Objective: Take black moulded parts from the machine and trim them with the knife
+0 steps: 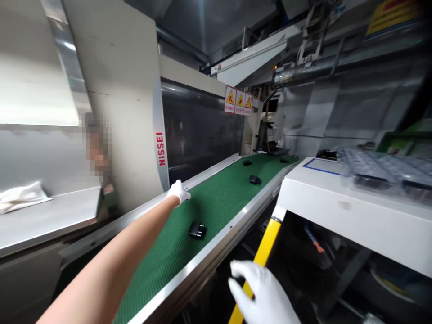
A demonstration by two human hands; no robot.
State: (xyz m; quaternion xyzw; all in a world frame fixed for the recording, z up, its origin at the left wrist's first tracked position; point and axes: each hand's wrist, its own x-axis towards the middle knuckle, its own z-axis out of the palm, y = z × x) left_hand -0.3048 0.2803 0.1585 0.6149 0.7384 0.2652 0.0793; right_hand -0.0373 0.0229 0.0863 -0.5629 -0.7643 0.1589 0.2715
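Observation:
White gloves cover both of my hands. My left hand reaches out over the left edge of a green conveyor belt; its fingers look drawn together, and whatever they hold, if anything, is hidden. Nearest to it on the belt lies a glossy black part, not touched. Farther along the belt sit another black part and two smaller dark ones. My right hand is low in front, beside a yellow post, its thumb and fingers apart with nothing between them.
A large NISSEI machine stands along the belt's left side. To the right is a white table bearing clear plastic trays with dark parts. A metal ledge with a white cloth is at left.

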